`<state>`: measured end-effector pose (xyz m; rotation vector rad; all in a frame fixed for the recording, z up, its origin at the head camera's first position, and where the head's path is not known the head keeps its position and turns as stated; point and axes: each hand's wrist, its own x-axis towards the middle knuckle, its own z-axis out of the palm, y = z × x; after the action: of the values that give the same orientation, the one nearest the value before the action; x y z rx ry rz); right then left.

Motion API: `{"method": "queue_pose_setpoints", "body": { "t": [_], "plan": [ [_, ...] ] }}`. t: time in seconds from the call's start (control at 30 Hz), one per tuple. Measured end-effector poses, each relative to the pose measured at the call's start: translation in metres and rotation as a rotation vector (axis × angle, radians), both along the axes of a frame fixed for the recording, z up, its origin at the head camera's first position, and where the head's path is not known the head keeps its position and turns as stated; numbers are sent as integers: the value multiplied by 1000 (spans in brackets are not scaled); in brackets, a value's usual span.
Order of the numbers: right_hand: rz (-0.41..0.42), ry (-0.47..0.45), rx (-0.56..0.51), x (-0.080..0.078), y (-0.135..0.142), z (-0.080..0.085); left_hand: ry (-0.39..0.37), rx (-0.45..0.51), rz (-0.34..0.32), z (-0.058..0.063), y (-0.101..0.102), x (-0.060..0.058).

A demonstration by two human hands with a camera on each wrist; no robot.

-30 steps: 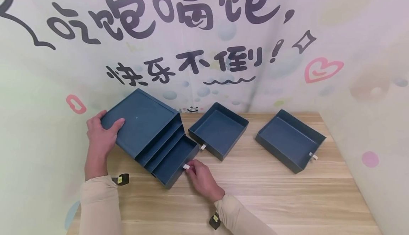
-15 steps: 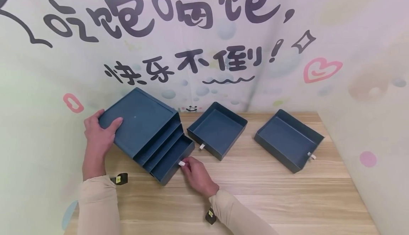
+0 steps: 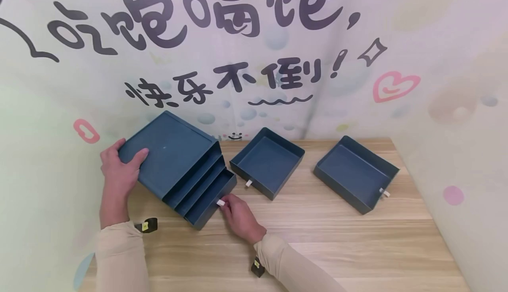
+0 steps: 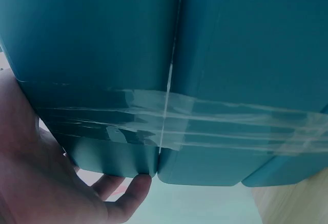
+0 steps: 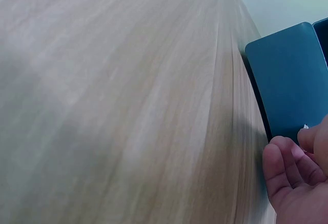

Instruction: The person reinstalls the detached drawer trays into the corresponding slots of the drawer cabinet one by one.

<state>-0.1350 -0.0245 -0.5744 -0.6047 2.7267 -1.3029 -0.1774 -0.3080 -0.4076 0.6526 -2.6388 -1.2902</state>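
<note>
A dark blue drawer cabinet point(image 3: 168, 151) stands at the left of the table, with two vacant upper slots. My left hand point(image 3: 121, 168) grips its back left corner, thumb on top and fingers round the edge. Strips of clear tape point(image 4: 205, 124) run across the joined tiers in the left wrist view. The lowest drawer point(image 3: 206, 217) sticks partway out of the bottom slot. On its front is a white pull tab point(image 3: 220, 203), which my right hand point(image 3: 243, 220) pinches between thumb and finger. In the right wrist view the drawer front point(image 5: 287, 75) rises beyond the curled fingers.
Just right of the cabinet lies a loose blue drawer point(image 3: 267, 164) with a white tab. Another loose drawer point(image 3: 353, 177) lies farther right on the wooden table point(image 3: 337, 248). A printed wall cloth point(image 3: 190, 62) hangs behind the table's back edge.
The lowest drawer has slid farther into the cabinet, and my right hand has travelled left with it, still pinching the tab. My left hand keeps its grip. The head view has shifted slightly.
</note>
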Motion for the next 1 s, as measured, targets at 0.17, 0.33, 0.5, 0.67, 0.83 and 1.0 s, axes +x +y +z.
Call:
{"method": "queue_pose_setpoints", "body": {
  "t": [0.17,0.33,0.5,0.67,0.83,1.0],
  "plan": [
    [-4,35,2,-2,-4,-1,7,14,7,-2,0,-1],
    [2,73,28,-6,-7,-2,21,26,29,-3,0,-1],
    [10,81,56,-9,-10,-2,28,40,50,-3,1,0],
    [8,82,77,-10,-14,-4,25,55,64,-4,3,0],
    [17,82,83,-13,-18,-2,29,58,69,-3,4,0],
    [21,72,93,-16,-21,1,25,76,88,-1,4,-1]
  ]
}}
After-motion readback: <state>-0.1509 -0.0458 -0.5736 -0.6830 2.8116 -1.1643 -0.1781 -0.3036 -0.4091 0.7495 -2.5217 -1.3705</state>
